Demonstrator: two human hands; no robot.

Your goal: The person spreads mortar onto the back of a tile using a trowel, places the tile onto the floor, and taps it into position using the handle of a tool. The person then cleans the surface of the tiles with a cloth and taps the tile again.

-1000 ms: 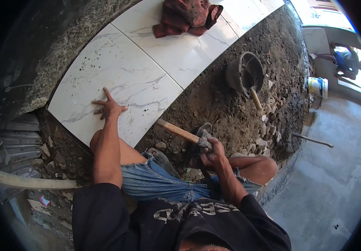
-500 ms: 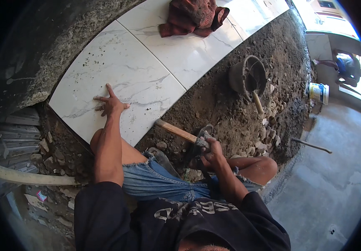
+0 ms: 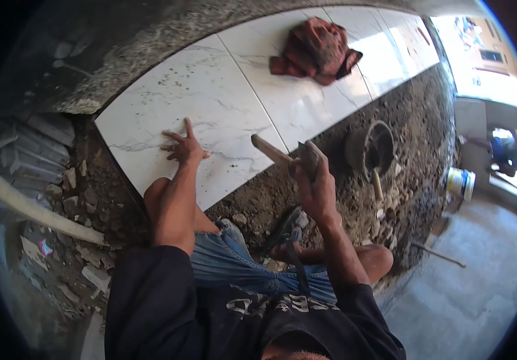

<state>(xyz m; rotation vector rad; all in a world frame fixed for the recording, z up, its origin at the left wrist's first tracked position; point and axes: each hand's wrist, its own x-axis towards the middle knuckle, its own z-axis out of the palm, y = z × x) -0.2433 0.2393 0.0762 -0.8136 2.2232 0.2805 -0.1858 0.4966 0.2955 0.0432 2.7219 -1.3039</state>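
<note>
My left hand (image 3: pixel 185 147) rests on the nearest white marble-patterned tile (image 3: pixel 162 108), its fingers spread. In my right hand (image 3: pixel 318 186) is a hammer (image 3: pixel 271 150), gripped at its dark metal head. Its wooden handle points left, and the handle's end appears raised over the tile near its right edge. Crumbs of dirt lie scattered on this tile. Farther along the tile row sits a crumpled dark red cloth (image 3: pixel 318 51).
Right of the tiles, a dark bucket (image 3: pixel 357 150) with a wooden-handled tool stands on bare soil (image 3: pixel 414 129). A white pail (image 3: pixel 460 183) and a stick (image 3: pixel 438 254) are farther right. Stacked tiles (image 3: pixel 36 147) and a pale curved pole (image 3: pixel 42 213) lie left. Another person (image 3: pixel 508 153) is at far right.
My right hand has lifted the hammer up and away from the tile's edge. My left hand stays spread on the tile. The whole view has shifted somewhat.
</note>
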